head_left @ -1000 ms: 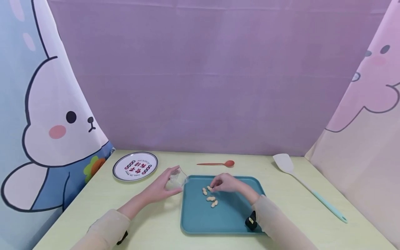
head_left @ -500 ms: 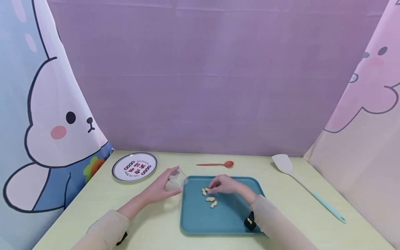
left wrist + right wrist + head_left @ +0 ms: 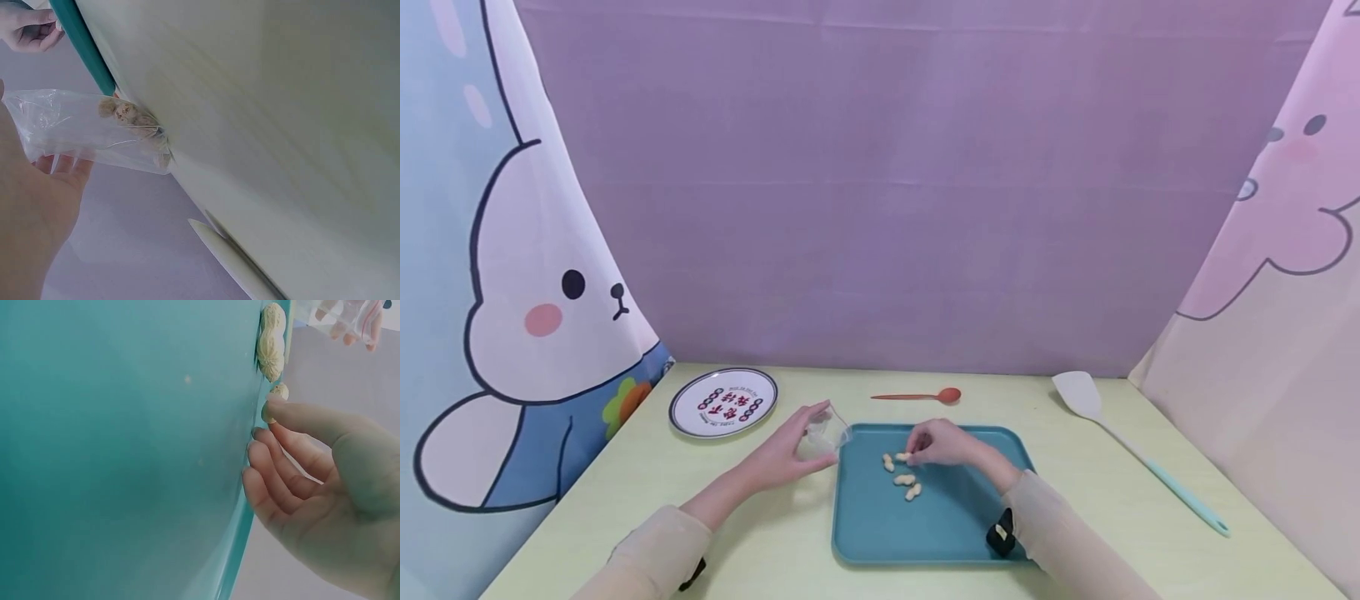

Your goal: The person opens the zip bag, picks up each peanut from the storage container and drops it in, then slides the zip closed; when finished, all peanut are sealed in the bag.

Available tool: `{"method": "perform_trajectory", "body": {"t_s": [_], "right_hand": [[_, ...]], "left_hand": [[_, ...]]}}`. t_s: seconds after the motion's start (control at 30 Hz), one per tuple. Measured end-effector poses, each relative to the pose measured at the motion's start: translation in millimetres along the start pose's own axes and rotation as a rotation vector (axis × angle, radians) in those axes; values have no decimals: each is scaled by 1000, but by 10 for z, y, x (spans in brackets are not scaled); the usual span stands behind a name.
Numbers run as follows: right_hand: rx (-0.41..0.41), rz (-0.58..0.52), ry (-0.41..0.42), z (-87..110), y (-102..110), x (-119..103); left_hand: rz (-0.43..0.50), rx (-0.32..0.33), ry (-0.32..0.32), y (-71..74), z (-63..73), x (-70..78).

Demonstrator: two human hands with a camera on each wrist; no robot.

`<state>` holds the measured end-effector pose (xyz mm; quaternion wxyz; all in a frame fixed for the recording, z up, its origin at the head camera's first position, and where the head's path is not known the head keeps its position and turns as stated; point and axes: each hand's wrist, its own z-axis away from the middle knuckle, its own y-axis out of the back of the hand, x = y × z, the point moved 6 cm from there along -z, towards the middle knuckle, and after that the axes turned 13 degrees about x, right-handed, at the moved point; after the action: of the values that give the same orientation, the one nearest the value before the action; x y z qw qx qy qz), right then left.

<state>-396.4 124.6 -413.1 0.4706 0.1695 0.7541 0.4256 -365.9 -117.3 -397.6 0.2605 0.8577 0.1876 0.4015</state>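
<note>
A clear plastic zip bag [image 3: 826,433] is held in my left hand [image 3: 793,446], thumb and fingers spread around its mouth beside the tray's left edge. Several peanuts [image 3: 134,120] lie in the bag's bottom end in the left wrist view. Over the teal tray [image 3: 880,533], my right hand [image 3: 942,442] pinches a peanut [image 3: 279,394] between thumb and index finger, its other fingers curled close to the tray. A second peanut [image 3: 272,342] lies just beyond those fingertips. Two more, a peanut [image 3: 905,480] and another peanut [image 3: 913,492], rest nearer the tray's middle.
A white plate [image 3: 688,408] with red lettering stands at the back left of the table. Behind the tray lies a red spoon [image 3: 950,396]. On the right is a long spatula [image 3: 1150,462] with a white blade and mint handle. A purple cloth [image 3: 895,208] closes off the back.
My right hand has shifted slightly left and then back right, and the peanut at its fingertips has moved a little toward me. The left hand and bag stay in place.
</note>
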Motion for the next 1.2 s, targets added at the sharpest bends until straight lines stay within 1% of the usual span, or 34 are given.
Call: {"method": "perform_trajectory", "body": {"t_s": [0.13, 0.3, 0.53, 0.63, 0.77, 0.9, 1.2], "right_hand": [[8, -9, 1, -5, 22, 27], [15, -25, 15, -16, 56, 16], [73, -48, 17, -59, 175, -48], [112, -35, 42, -89, 228, -97], [177, -33, 66, -137, 279, -206], [219, -53, 69, -197, 292, -338], [261, -69, 153, -326, 256, -703]], "left_hand": [[5, -1, 1, 4, 6, 5], [-4, -13, 19, 3, 9, -15], [-10, -12, 18, 11, -6, -13], [-11, -9, 14, 15, -14, -3], [-11, -14, 21, 14, -21, -8], [-7, -16, 26, 9, -21, -9], [-16, -18, 51, -1, -17, -16]]}}
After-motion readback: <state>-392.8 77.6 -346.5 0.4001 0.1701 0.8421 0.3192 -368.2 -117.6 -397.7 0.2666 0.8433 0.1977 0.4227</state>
